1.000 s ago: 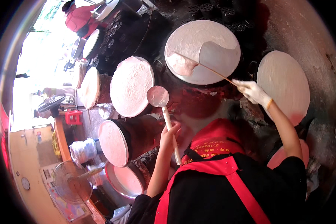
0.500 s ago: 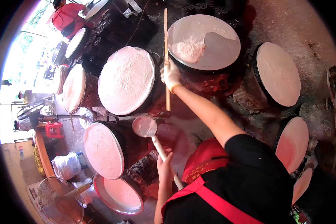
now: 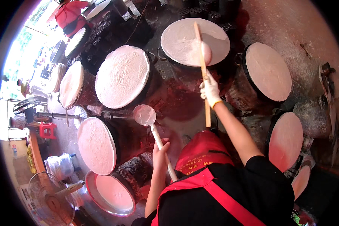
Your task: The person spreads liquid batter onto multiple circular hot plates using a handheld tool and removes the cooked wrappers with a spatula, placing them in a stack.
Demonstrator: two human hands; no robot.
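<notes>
My gloved right hand (image 3: 209, 86) grips a long flat wooden stick (image 3: 207, 113), whose upper part crosses a round griddle (image 3: 179, 45) coated in pale batter, a smooth lump (image 3: 206, 54) against the stick at the right. My left hand (image 3: 160, 149) is closed round the pale handle of a ladle (image 3: 144, 115) smeared with batter, held low at the centre. Near it, a griddle with a rough pale sheet (image 3: 120, 75) stands at upper left and another batter-covered griddle (image 3: 96, 145) at lower left. A further coated griddle (image 3: 267, 69) is right of the stick.
More griddles (image 3: 284, 141) stand at right and left. A rimmed pan (image 3: 111, 196) and a fan (image 3: 49, 199) are at lower left, a red stool (image 3: 47, 130) behind. A person in red (image 3: 69, 17) works at top left. Dark perforated cylinders (image 3: 214, 16) are stacked at the back.
The stick swung from slanting over the griddle to upright left of it, then moved right onto the batter, pushing the lump rightward. The ladle shifted slightly left and down in view.
</notes>
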